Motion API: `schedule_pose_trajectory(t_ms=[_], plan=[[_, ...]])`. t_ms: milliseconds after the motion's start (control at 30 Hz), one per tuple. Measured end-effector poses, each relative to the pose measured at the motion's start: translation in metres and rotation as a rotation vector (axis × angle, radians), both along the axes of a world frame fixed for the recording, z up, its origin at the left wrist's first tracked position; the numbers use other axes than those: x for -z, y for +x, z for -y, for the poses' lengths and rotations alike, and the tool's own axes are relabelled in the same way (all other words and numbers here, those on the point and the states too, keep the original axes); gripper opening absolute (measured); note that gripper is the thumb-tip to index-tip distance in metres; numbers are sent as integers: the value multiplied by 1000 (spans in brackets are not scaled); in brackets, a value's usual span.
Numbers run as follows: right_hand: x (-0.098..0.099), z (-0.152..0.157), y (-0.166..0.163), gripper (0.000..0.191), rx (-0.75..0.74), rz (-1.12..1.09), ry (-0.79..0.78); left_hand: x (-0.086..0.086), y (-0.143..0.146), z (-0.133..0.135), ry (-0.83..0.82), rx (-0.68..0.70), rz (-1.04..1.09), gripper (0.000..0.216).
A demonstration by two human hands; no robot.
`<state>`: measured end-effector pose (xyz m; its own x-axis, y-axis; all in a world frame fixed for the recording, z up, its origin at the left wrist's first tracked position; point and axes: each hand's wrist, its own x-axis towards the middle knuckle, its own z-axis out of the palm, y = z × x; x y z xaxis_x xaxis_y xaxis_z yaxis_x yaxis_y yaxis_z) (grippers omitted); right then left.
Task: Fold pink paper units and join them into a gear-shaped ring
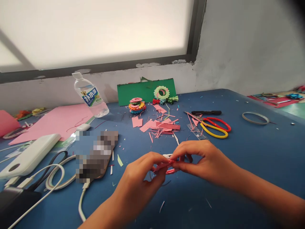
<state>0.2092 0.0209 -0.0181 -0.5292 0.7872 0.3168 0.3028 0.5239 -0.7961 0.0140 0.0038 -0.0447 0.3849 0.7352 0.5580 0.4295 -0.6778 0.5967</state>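
Both of my hands meet over the blue table [228, 187], fingers pinched on a small piece of folded pink paper [165, 165]. My left hand [143, 175] is closed on its left side, thumb below and index finger above. From the right, my right hand [197, 157] pinches the paper's other end. Part of a ring wrapped in pink [170, 171] shows just below the fingertips; the fingers hide how paper and ring join. Just beyond the hands lie pink paper scraps [162, 125] and thin strips.
Scissors with red and yellow handles [215, 127], a black pen [206, 112] and a bare ring [255, 118] lie to the right. Paper flowers [137, 106] stand at the back near a green board [133, 92]. Leftward are a tilted bottle [91, 97], a phone [100, 156], a power bank [30, 156] and cables.
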Motion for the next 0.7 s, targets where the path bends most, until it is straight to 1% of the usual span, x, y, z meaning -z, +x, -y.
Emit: schedule_pose_trajectory(t_ms=[167,267,400,567,700], plan=[[1,2,0,16,-7,-26,106,-1,1,1,-3,-8,24,23],[-1,2,0,15,7,-27,130,-2,2,3,-11,-1,37,21],[-7,1,2,14,2,41,56,-3,2,3,-13,14,42,22],[-10,5,1,16,27,128,-21,0,4,2,-27,49,41,25],[-9,5,-1,8,30,161,-78,2,6,3,-46,67,38,22]])
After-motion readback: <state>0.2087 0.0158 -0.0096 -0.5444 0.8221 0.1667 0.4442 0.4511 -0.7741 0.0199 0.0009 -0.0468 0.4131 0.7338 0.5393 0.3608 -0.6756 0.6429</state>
